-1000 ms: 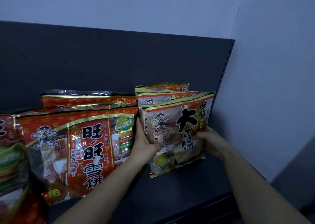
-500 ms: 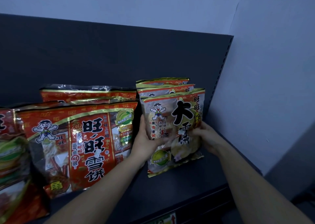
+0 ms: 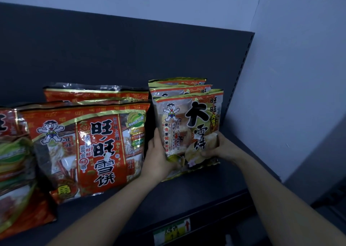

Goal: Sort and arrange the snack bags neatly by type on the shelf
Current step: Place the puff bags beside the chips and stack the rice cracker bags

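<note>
Gripping the front gold-trimmed snack bag [image 3: 189, 133] from both sides, I have my left hand [image 3: 159, 156] wrapped round its lower left edge, thumb across the glossy front, and my right hand [image 3: 220, 148] curled round its lower right edge, fingers pressing into the crinkled film. The bag stands upright a little right of the frame's centre, its base on the dark shelf [image 3: 196, 187]. Its film is shiny and partly clear, so pale round crackers show through near the bottom; a cartoon boy and bold black characters sit on the front. Two more bags of the same kind [image 3: 179, 85] stand just behind it, only their gold and orange top seams showing.

To the left of centre, the large red snack bag [image 3: 89, 148] leans back, its foil wrinkled and catching light, with a gold border and a red centre panel. It stands just beside my left wrist. Another red bag [image 3: 93, 93] rises behind it, its top strip clear and shiny. At the far left edge, a cluster of red and green bags [image 3: 15, 161] is cut off by the frame and blurred.

The shelf has a flat matte back panel [image 3: 112, 58] and a perforated upright [image 3: 238, 77] at the right. A small green and yellow label [image 3: 172, 230] sits on the shelf's front edge, at the bottom centre, with print too small to read. A pale wall [image 3: 299, 77] fills the right side.
</note>
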